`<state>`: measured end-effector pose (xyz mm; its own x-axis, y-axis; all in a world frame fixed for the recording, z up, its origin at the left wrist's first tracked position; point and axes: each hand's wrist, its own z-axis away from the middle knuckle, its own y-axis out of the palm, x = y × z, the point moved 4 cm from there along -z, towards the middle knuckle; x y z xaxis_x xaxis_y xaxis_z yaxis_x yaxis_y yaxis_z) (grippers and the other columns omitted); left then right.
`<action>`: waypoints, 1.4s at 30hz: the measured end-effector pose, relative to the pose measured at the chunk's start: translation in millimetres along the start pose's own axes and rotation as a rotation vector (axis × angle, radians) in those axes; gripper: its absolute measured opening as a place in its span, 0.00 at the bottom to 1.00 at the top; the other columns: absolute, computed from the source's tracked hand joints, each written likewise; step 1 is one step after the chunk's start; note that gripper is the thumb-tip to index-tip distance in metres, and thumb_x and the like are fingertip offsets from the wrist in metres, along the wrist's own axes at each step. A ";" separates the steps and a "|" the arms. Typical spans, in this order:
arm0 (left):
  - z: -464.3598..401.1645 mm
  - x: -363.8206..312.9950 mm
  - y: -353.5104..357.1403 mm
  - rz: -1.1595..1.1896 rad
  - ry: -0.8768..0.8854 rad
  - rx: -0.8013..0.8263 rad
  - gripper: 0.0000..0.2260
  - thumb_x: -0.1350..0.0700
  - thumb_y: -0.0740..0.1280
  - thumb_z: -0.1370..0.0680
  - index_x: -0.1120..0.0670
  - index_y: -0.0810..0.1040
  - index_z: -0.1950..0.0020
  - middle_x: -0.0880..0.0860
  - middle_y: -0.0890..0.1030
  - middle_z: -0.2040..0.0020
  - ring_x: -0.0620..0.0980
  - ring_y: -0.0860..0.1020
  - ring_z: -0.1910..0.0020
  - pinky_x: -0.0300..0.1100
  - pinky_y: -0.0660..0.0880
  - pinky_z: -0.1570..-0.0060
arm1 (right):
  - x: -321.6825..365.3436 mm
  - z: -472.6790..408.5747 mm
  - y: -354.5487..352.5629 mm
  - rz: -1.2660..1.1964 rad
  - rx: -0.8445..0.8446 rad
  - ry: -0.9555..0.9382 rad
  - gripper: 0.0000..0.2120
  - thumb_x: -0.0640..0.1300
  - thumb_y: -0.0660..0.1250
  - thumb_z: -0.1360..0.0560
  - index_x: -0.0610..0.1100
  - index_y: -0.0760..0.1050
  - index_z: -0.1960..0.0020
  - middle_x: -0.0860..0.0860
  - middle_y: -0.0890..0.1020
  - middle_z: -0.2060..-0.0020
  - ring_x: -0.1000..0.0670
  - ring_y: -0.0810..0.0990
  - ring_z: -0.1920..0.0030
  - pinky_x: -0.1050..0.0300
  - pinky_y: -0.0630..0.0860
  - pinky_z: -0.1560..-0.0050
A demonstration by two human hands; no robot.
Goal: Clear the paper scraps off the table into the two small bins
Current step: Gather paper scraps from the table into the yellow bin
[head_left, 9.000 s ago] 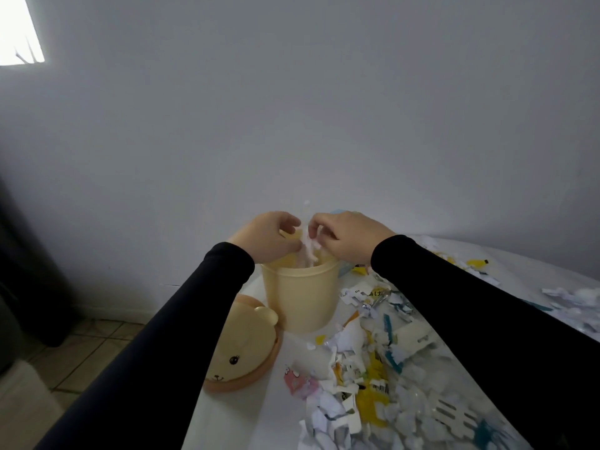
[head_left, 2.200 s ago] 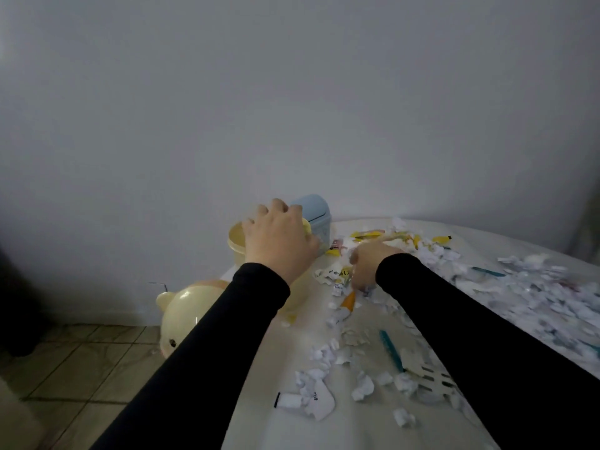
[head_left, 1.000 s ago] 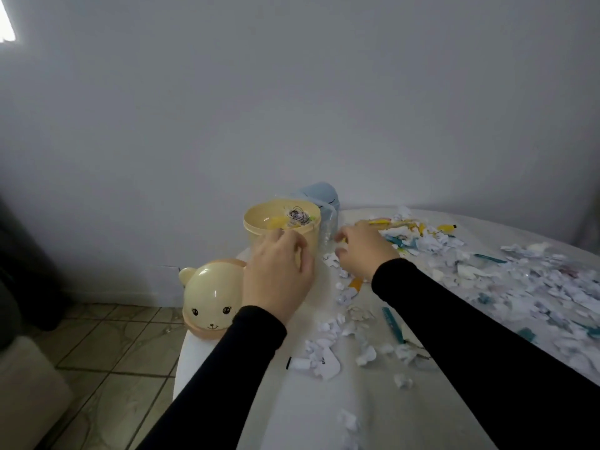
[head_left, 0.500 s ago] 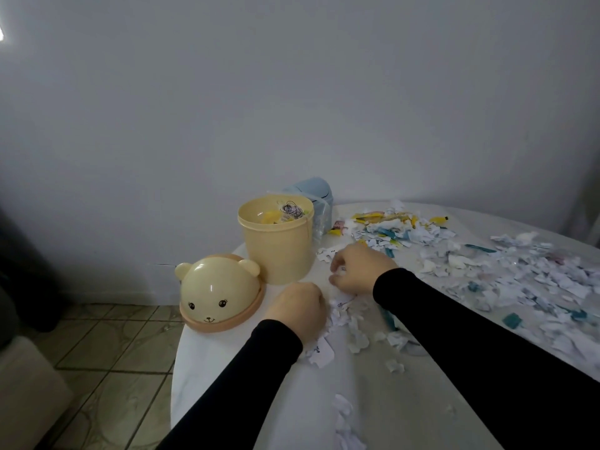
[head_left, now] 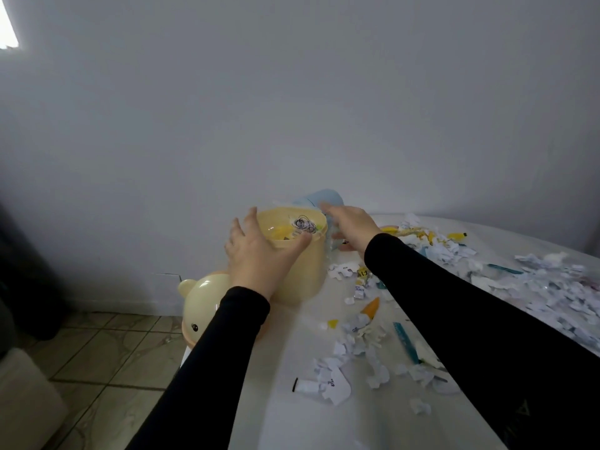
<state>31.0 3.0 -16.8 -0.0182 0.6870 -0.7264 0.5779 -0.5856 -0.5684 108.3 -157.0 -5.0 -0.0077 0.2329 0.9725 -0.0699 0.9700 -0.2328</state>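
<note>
White tabletop (head_left: 311, 414) lying under torn paper scraps (head_left: 532, 284), thickest at right, against a plain grey wall (head_left: 292, 92); tiled floor (head_left: 107, 352) showing at left. Yellow bin (head_left: 303, 274) standing open, scraps inside, blue bin (head_left: 324, 198) just behind, bear-faced lid (head_left: 201, 303) beside. Left hand (head_left: 256, 254) spreading wide at the rim; right hand (head_left: 352, 228) open too, holding nothing visible.

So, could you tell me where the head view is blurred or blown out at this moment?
Head view: the left hand by the open yellow plastic bin is motion-smeared; the torn white paper scraps at far right look soft; a window patch top left is overexposed.
</note>
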 end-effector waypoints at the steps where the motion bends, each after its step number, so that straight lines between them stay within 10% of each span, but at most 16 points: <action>1: -3.3 4.8 2.5 0.074 -0.016 0.034 0.50 0.32 0.72 0.38 0.51 0.54 0.24 0.54 0.59 0.24 0.53 0.57 0.25 0.49 0.58 0.27 | -1.6 -1.4 0.0 0.013 -0.010 -0.029 0.24 0.58 0.68 0.28 0.43 0.75 0.38 0.50 0.79 0.46 0.48 0.77 0.45 0.52 0.73 0.47; 13: -5.1 12.4 14.2 0.236 -0.048 0.091 0.54 0.32 0.74 0.44 0.51 0.57 0.24 0.50 0.66 0.28 0.50 0.65 0.29 0.51 0.66 0.32 | 54.2 13.0 25.0 0.744 -0.059 -0.537 0.11 0.42 0.64 0.25 0.52 0.83 0.51 0.52 0.83 0.49 0.53 0.77 0.46 0.58 0.72 0.39; 22: -2.9 9.7 11.7 0.238 -0.049 0.115 0.52 0.32 0.73 0.43 0.50 0.58 0.25 0.49 0.67 0.29 0.49 0.66 0.30 0.51 0.68 0.33 | 55.6 -1.5 62.9 1.251 0.306 -0.254 0.14 0.40 0.64 0.29 0.44 0.82 0.46 0.49 0.84 0.52 0.48 0.82 0.52 0.58 0.76 0.54; 27: -1.0 8.0 8.3 0.212 -0.022 0.127 0.51 0.35 0.74 0.38 0.51 0.54 0.23 0.50 0.62 0.26 0.49 0.61 0.27 0.47 0.63 0.30 | 70.8 2.8 35.6 0.898 0.217 -0.341 0.12 0.41 0.65 0.26 0.50 0.81 0.45 0.54 0.82 0.50 0.53 0.79 0.52 0.60 0.73 0.51; 33: 0.0 6.7 7.6 0.188 -0.031 0.129 0.51 0.34 0.74 0.38 0.51 0.54 0.23 0.51 0.61 0.26 0.50 0.62 0.28 0.46 0.62 0.31 | 62.0 9.7 7.2 1.106 0.207 -0.207 0.17 0.57 0.71 0.33 0.47 0.82 0.50 0.50 0.83 0.49 0.49 0.81 0.47 0.51 0.77 0.43; 42: 1.1 6.2 8.1 0.195 -0.033 0.126 0.51 0.35 0.74 0.38 0.52 0.54 0.23 0.51 0.61 0.26 0.50 0.61 0.27 0.46 0.62 0.31 | 62.4 17.4 3.8 1.035 0.257 -0.350 0.08 0.47 0.68 0.25 0.48 0.83 0.49 0.53 0.83 0.52 0.53 0.79 0.49 0.59 0.71 0.49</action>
<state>34.7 2.1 -26.4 0.0559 0.5421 -0.8385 0.4669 -0.7565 -0.4579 90.2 -140.0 54.9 -0.4581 0.8470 0.2697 -0.0705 0.2679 -0.9609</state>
